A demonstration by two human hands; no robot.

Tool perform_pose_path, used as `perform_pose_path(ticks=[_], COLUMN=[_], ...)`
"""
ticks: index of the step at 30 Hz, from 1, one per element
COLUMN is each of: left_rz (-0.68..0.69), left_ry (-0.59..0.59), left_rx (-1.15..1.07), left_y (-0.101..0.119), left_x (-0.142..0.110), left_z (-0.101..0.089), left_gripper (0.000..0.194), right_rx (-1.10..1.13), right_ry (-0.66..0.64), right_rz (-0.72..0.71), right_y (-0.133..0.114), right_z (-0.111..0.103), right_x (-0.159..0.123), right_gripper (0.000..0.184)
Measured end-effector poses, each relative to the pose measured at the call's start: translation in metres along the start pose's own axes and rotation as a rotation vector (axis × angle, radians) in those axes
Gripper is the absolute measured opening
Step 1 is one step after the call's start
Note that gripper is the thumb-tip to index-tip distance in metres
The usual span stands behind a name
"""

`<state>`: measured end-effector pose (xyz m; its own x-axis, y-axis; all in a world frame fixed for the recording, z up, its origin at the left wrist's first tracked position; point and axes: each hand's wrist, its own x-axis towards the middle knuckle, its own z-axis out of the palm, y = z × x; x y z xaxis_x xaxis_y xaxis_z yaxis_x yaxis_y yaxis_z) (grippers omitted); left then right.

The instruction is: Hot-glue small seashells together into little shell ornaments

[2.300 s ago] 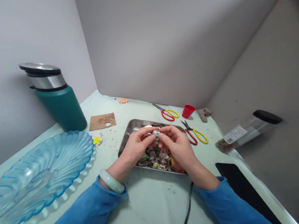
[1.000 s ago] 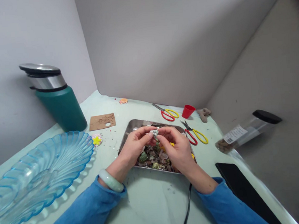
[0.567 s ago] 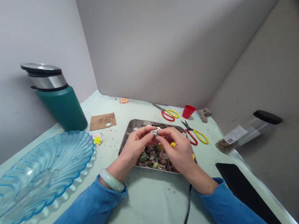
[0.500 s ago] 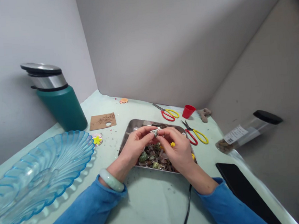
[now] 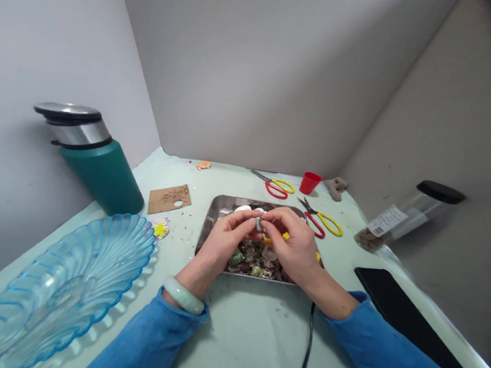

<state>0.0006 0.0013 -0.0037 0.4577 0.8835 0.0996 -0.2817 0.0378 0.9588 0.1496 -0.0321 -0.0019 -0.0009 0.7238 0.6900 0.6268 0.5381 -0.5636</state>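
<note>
Between the fingertips of both hands is a small grey-green piece (image 5: 258, 225), perhaps a stone; its exact kind is too small to tell. My left hand (image 5: 223, 239), with a pale bangle (image 5: 183, 295) at the wrist, pinches it from the left. My right hand (image 5: 293, 241) pinches it from the right. Both hands are just above a metal tray (image 5: 209, 232), which holds dark and green stones (image 5: 251, 257), white pieces (image 5: 243, 208) and yellow bits (image 5: 286, 236). My right hand hides part of the tray's contents.
Two pairs of scissors (image 5: 286, 186) (image 5: 329, 223) and a red cup (image 5: 310, 183) are beyond the tray. A blue scalloped dish (image 5: 66, 277) and a green bottle (image 5: 102, 175) stand left. At right are a clear jar (image 5: 405, 219) and a black flat object (image 5: 402, 313).
The small piece has been turned between my fingertips and now sits slightly lower and to the right. My fingers have shifted a little, and more of the white pieces behind them shows.
</note>
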Motion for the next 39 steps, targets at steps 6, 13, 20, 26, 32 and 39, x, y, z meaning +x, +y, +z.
perform_pose_path(ticks=[6, 13, 20, 26, 32, 39], left_rz=[-0.02, -0.019, -0.005, -0.014, -0.001, 0.048], left_ry=[-0.022, 0.012, 0.045, 0.056, 0.042, 0.023], left_rx=[-0.039, -0.07, -0.019, 0.026, 0.083, -0.018], left_y=[-0.0009, -0.0025, 0.0, 0.0025, 0.0006, -0.0061], left_x=[0.0012, 0.0019, 0.0015, 0.0009, 0.0011, 0.004], left_z=[0.0009, 0.0001, 0.0024, 0.0048, 0.0026, 0.0022], left_gripper=[0.031, 0.029, 0.029, 0.03, 0.037, 0.032], right_rx=[-0.061, -0.116, -0.168, -0.181, -0.198, -0.168], right_ry=[-0.013, -0.007, 0.02, 0.011, 0.004, 0.067], right_rz=[-0.079, -0.124, -0.126, -0.145, -0.167, -0.127], right_y=[0.0013, 0.0037, 0.0046, 0.0052, 0.0058, 0.0029], right_z=[0.0011, 0.0035, 0.0039, 0.0041, 0.0044, 0.0044], right_x=[-0.0015, -0.0033, -0.0037, -0.0034, -0.0041, -0.0029], right_gripper=[0.012, 0.017, 0.015, 0.014, 0.013, 0.013])
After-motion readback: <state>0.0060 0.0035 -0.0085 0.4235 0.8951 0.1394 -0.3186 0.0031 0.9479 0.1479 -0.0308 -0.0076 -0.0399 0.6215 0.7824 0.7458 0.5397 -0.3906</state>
